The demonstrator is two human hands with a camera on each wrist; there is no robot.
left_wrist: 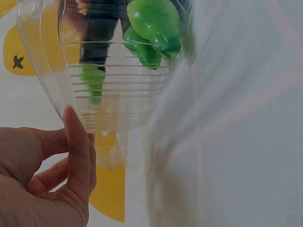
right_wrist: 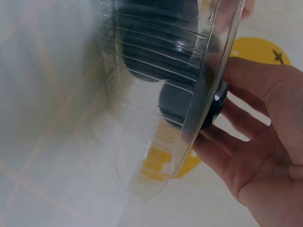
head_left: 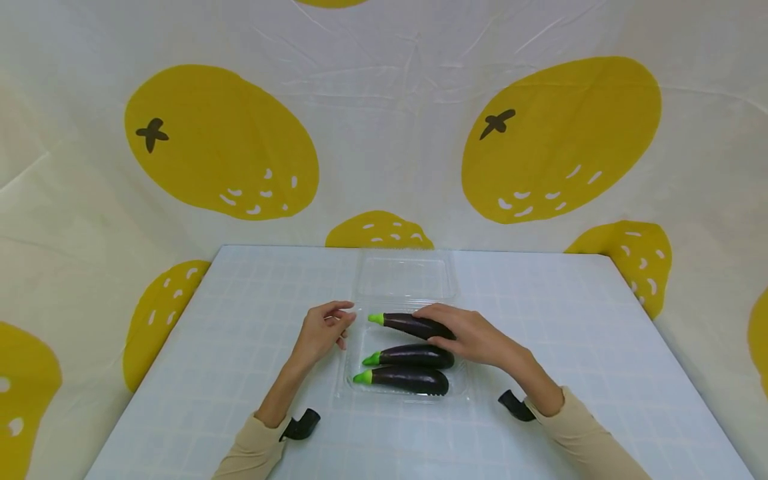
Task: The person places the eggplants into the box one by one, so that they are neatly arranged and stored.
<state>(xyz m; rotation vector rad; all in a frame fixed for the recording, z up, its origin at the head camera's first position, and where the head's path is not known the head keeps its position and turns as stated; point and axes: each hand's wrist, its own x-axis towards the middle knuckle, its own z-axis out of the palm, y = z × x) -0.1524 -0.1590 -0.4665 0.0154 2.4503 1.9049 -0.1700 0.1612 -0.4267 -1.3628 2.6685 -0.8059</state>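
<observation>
An eggplant [head_left: 414, 325] with a bright green cap lies at the far side of a clear plastic clamshell container [head_left: 358, 347]. My right hand [head_left: 471, 333] grips its rounded end from above, thumb on the near side and fingers on the far side. In the right wrist view that dark end [right_wrist: 215, 106] shows between the fingers at the rim. Two more eggplants, a middle one [head_left: 417, 356] and a near one [head_left: 411, 380], lie side by side in the container, caps to the left. My left hand [head_left: 322, 330] has relaxed fingers, holding nothing, with fingertips right at the container's left rim.
The container's clear lid [head_left: 408, 277] lies folded back at the table's far edge. A white checked cloth covers the table [head_left: 270, 287]. Behind it hangs a white sheet [head_left: 390, 133] printed with yellow fruit. Black wrist mounts [head_left: 302, 424] sit by both sleeves.
</observation>
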